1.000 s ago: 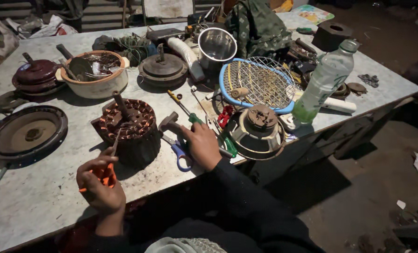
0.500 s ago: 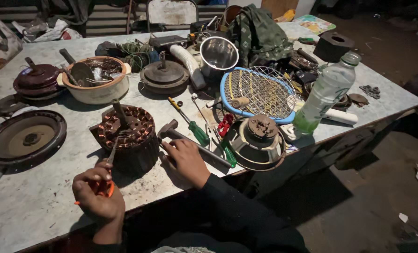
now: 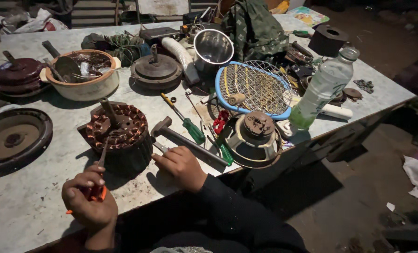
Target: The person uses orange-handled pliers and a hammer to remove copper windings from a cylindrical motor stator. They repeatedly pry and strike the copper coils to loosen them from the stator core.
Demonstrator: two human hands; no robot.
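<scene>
My left hand (image 3: 89, 204) is shut on an orange-handled screwdriver (image 3: 98, 191) at the table's near edge. Its shaft points up to a copper-wound motor stator (image 3: 120, 131) with an upright shaft. My right hand (image 3: 183, 166) lies just right of the stator, fingers curled on a small metal tool (image 3: 158, 146) whose silver tip sticks out toward the stator. A hammer (image 3: 181, 138) lies right behind that hand.
A green-handled screwdriver (image 3: 192, 129), a round motor housing (image 3: 255, 140), a blue mesh racket (image 3: 253, 86), a plastic bottle (image 3: 321, 89), a steel cup (image 3: 213, 47) and a cream bowl (image 3: 82, 75) crowd the marble table (image 3: 31, 206). A dark round cover (image 3: 12, 140) sits left. The table's edge drops off at the right.
My right hand has slid left from the green screwdrivers to the stator's side and covers the blue-handled tool. My left hand has stayed with the screwdriver. The view has shifted slightly.
</scene>
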